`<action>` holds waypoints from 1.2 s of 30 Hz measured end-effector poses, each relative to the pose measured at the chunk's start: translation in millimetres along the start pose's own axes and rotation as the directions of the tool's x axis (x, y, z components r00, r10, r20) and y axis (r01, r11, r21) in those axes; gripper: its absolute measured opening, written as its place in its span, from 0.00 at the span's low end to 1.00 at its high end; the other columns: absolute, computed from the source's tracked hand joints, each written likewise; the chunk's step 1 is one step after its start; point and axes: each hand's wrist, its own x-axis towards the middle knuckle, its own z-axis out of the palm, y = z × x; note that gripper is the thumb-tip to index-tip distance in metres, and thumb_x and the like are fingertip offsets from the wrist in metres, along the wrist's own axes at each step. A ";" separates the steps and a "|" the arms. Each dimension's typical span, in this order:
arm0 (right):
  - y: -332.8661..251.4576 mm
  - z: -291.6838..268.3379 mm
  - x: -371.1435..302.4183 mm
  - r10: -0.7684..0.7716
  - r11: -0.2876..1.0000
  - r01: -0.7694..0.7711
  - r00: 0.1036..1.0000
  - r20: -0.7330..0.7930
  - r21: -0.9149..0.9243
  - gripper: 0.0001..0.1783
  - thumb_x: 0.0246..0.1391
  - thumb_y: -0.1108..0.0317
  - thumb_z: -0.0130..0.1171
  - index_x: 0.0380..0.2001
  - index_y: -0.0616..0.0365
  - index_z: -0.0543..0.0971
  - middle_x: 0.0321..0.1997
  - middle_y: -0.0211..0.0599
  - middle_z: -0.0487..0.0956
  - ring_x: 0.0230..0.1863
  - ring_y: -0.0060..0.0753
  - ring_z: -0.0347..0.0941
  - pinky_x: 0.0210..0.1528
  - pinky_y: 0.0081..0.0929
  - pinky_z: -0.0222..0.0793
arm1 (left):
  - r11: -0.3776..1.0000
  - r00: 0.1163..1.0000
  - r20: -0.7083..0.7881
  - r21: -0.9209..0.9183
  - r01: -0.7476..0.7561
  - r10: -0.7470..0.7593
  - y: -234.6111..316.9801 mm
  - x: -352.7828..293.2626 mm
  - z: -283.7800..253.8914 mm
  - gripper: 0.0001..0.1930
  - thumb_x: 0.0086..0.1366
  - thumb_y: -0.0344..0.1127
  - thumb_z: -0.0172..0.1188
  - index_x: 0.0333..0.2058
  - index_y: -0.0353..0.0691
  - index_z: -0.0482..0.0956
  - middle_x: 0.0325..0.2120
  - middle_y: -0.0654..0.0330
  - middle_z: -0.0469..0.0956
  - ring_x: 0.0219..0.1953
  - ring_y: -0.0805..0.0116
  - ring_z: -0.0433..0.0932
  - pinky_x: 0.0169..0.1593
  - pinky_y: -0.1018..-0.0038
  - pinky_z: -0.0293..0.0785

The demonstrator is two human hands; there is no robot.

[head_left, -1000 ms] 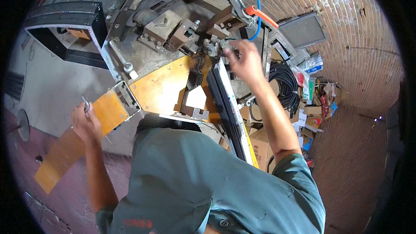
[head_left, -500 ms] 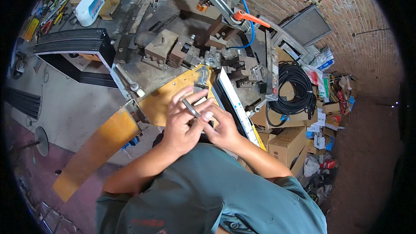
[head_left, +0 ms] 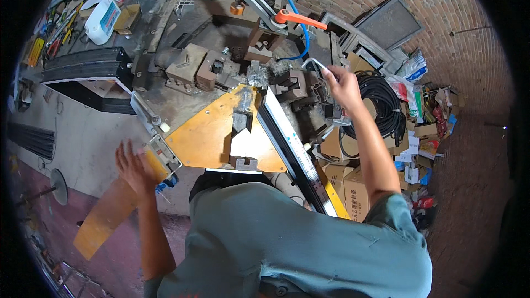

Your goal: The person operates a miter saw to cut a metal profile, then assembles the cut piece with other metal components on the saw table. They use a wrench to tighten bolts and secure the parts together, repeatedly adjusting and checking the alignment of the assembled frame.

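Observation:
My right hand (head_left: 343,89) is raised over the right side of the machine. Its fingers are pinched on a silver L-shaped hex key (head_left: 312,63), whose bent end points left over the metal clamp blocks (head_left: 292,85). My left hand (head_left: 132,170) is spread with nothing in it, over the upper end of the long yellow arm plate (head_left: 105,215). Whether the palm touches that plate I cannot tell. Between the hands lies the triangular yellow plate (head_left: 201,138) with a metal block (head_left: 243,163) at its near edge. A black-and-white profile (head_left: 298,160) slants along its right side.
An orange-handled lever (head_left: 301,19) and blue hose (head_left: 298,8) stand above the machine. A black frame (head_left: 85,69) sits at the left, near a white jug (head_left: 103,21) and scattered tools. Coiled black cable (head_left: 381,113) and cardboard boxes (head_left: 353,193) crowd the right, before a brick wall.
My hands were together at the middle around a metal rod. They have parted: the right went up and right with the hex key, the left moved left and spread open.

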 end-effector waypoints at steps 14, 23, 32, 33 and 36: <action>32.2 51.7 111.7 -0.031 0.967 0.145 0.885 0.464 -0.212 0.20 0.63 0.49 0.64 0.43 0.56 0.88 0.33 0.53 0.84 0.36 0.53 0.82 0.42 0.44 0.75 | 0.951 0.957 0.119 0.197 0.239 -0.265 -35.4 -17.8 32.3 0.22 0.74 0.52 0.53 0.51 0.42 0.85 0.59 0.54 0.78 0.66 0.52 0.69 0.72 0.54 0.56; 44.9 49.3 131.7 -0.010 0.992 0.076 0.842 0.540 -0.102 0.23 0.63 0.47 0.66 0.39 0.60 0.88 0.21 0.35 0.77 0.26 0.28 0.70 0.32 0.34 0.69 | 0.957 0.963 0.119 0.191 0.219 -0.244 -33.0 -15.7 29.1 0.22 0.74 0.52 0.52 0.48 0.42 0.86 0.57 0.55 0.80 0.64 0.54 0.71 0.70 0.57 0.57; 61.7 58.0 165.4 0.043 0.990 0.069 0.676 0.736 -0.122 0.22 0.64 0.47 0.65 0.38 0.56 0.89 0.27 0.28 0.81 0.33 0.26 0.72 0.39 0.32 0.69 | 0.953 0.953 0.136 0.180 0.243 -0.269 -34.4 -16.0 29.4 0.22 0.74 0.52 0.53 0.48 0.42 0.86 0.57 0.54 0.80 0.64 0.54 0.71 0.70 0.57 0.57; 63.8 60.2 166.1 0.034 0.992 0.070 0.656 0.754 -0.106 0.22 0.64 0.47 0.65 0.39 0.56 0.89 0.29 0.28 0.83 0.34 0.26 0.73 0.41 0.32 0.69 | 0.951 0.949 0.150 0.184 0.249 -0.278 -34.2 -16.0 29.1 0.22 0.74 0.52 0.53 0.47 0.41 0.86 0.57 0.54 0.80 0.64 0.54 0.71 0.70 0.57 0.57; 68.8 64.2 166.3 0.027 0.995 0.061 0.612 0.791 -0.081 0.20 0.65 0.50 0.65 0.44 0.56 0.88 0.38 0.36 0.87 0.40 0.30 0.76 0.49 0.34 0.72 | 0.952 0.953 0.138 0.187 0.241 -0.269 -33.4 -15.7 28.6 0.21 0.73 0.51 0.53 0.47 0.41 0.86 0.56 0.54 0.80 0.64 0.54 0.71 0.70 0.56 0.58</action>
